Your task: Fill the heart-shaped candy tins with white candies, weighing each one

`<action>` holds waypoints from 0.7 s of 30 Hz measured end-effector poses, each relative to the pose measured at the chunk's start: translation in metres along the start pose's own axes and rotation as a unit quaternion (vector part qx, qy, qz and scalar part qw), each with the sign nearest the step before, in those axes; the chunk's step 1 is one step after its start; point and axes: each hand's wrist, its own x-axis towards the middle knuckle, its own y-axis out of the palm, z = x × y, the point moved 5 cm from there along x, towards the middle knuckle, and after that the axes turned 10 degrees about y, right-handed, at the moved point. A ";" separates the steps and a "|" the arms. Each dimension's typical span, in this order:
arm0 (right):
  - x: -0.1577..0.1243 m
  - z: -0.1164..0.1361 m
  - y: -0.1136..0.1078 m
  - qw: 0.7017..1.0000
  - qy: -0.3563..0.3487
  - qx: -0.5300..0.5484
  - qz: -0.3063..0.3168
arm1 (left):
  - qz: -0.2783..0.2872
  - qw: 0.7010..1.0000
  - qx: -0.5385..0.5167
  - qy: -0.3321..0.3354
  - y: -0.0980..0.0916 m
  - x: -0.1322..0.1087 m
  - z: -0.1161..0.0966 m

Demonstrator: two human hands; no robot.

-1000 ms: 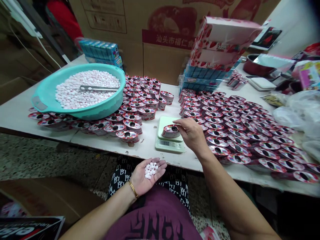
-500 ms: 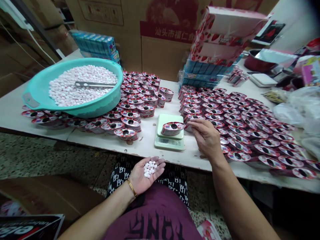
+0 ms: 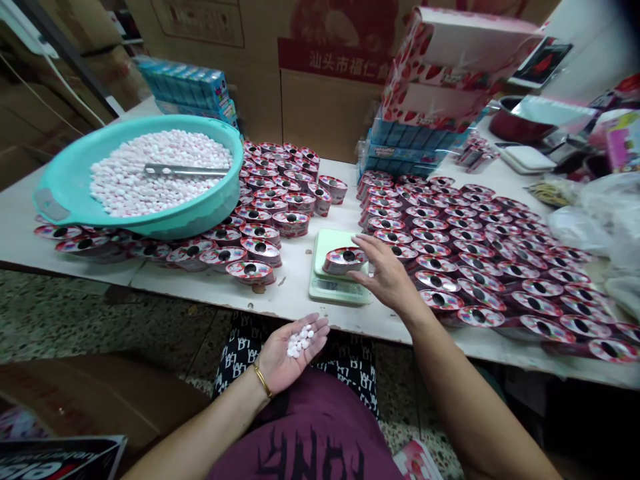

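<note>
My left hand (image 3: 290, 353) lies palm up over my lap, fingers cupped around a small heap of white candies (image 3: 299, 341). My right hand (image 3: 387, 273) reaches to a red-and-silver tin (image 3: 344, 260) that stands on a pale green scale (image 3: 337, 275). Its fingers are spread and touch the tin's right side. The tin has a round hole in its top.
A teal basin (image 3: 75, 193) of white candies with a metal scoop (image 3: 185, 171) sits at the left. Several like tins (image 3: 500, 260) cover the table right and left of the scale. Stacked cartons (image 3: 450, 73) and blue packs (image 3: 190, 87) stand behind. Plastic bags (image 3: 595, 220) lie far right.
My right hand drew back to the right of the scale, then came back to the tin's side. My left hand stayed cupped with the candies.
</note>
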 end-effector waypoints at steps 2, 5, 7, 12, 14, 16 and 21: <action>0.008 -0.001 0.008 1.000 -0.004 0.001 0.029 | -0.008 1.000 0.000 0.001 -0.001 0.000 -0.001; 0.031 -0.007 0.006 1.000 0.003 0.000 0.002 | -0.017 1.000 -0.006 0.009 -0.004 -0.001 -0.005; 0.055 -0.015 0.003 0.998 0.025 -0.009 -0.055 | -0.027 0.999 -0.011 0.021 -0.006 -0.001 -0.010; 0.123 -0.025 0.041 0.996 0.066 -0.014 -0.065 | -0.050 0.998 -0.016 0.046 -0.008 -0.005 -0.018; 0.137 -0.017 0.059 0.998 0.043 0.005 -0.046 | -0.053 0.997 -0.011 0.049 -0.009 -0.007 -0.019; 0.133 -0.009 0.059 0.998 0.020 0.015 -0.052 | -0.055 0.997 -0.004 0.050 -0.010 -0.008 -0.020; 0.056 -0.017 -0.001 0.981 0.047 -0.148 -0.117 | -0.043 0.998 0.001 0.047 -0.011 -0.005 -0.019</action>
